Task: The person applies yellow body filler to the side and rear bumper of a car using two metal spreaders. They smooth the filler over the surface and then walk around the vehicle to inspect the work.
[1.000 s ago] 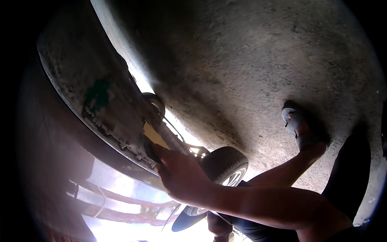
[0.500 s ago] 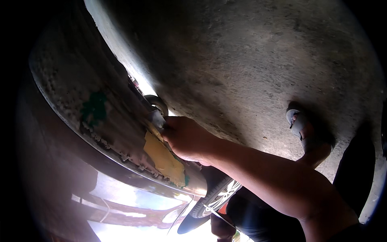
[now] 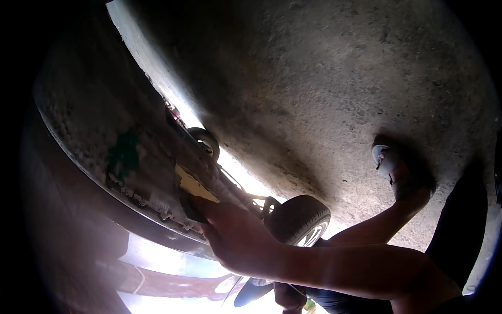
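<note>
My right hand [image 3: 238,235] is closed on a thin, flat dark putty spreader [image 3: 191,206]. The blade lies against the sanded lower panel of a car [image 3: 151,167], over a yellow filler patch [image 3: 192,184]. The hand and blade cover the lower part of that patch. Farther left on the same panel is a dark green smear [image 3: 123,156]. Chipped, ragged paint edges run along the panel's lower border. No left hand can be made out.
A car wheel [image 3: 300,222] stands just right of my hand, with another wheel [image 3: 204,142] farther off under the car. Rough concrete floor [image 3: 293,78] spreads above and right. A foot in a grey sandal [image 3: 387,162] rests on it. The glossy bodywork [image 3: 167,251] reflects bright light.
My right hand has moved down across the yellow patch, from its upper end toward the panel's lower border, still gripping the spreader. The blade's tilt has changed and more of the wheel shows.
</note>
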Motion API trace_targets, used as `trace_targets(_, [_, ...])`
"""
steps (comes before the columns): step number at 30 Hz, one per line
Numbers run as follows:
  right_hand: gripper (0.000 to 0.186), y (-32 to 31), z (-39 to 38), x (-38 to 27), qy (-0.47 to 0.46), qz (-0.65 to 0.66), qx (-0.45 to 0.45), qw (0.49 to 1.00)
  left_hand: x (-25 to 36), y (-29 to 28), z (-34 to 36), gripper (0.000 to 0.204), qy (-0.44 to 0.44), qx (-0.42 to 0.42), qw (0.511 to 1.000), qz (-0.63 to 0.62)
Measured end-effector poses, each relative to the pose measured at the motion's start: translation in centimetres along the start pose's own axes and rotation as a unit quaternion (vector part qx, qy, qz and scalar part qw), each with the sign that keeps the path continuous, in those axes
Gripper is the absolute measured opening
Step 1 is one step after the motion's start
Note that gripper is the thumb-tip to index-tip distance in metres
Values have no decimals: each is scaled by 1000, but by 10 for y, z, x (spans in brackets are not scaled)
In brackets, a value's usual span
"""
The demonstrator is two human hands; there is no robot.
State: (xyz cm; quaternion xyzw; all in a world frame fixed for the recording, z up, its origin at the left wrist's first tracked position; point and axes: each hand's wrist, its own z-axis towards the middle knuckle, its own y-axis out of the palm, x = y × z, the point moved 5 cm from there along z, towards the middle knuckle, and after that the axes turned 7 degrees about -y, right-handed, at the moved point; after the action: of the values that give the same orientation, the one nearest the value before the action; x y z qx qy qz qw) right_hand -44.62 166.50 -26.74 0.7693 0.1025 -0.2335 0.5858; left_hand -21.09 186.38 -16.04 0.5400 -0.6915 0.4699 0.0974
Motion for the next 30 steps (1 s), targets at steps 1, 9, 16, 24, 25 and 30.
trace_targets(1, [31, -1, -6, -6, -23, 8, 8, 1000, 3, 4, -1, 39, 11, -13, 1000, -8])
trace_targets(9, [28, -35, 31, 28, 155, -18, -110, 982, 6, -28, -11, 22, 147, 69, 809, 565])
trace_targets(16, [24, -7, 17, -5, 112, -55, -76, 989, -11, -29, 0, 17, 80, 13, 983, 167])
trace_targets(24, [40, 36, -36, -43, 19, -106, 19, 994, -17, -16, -12, 29, -38, 63, 981, -181])
trace_targets(25, [41, 40, -42, -45, -13, -120, 46, 992, -19, -17, -12, 27, -39, 61, 980, -186])
trace_targets(30, [42, 48, -63, -49, -96, -171, 70, 978, -24, -20, -16, 20, -31, 60, 977, -200])
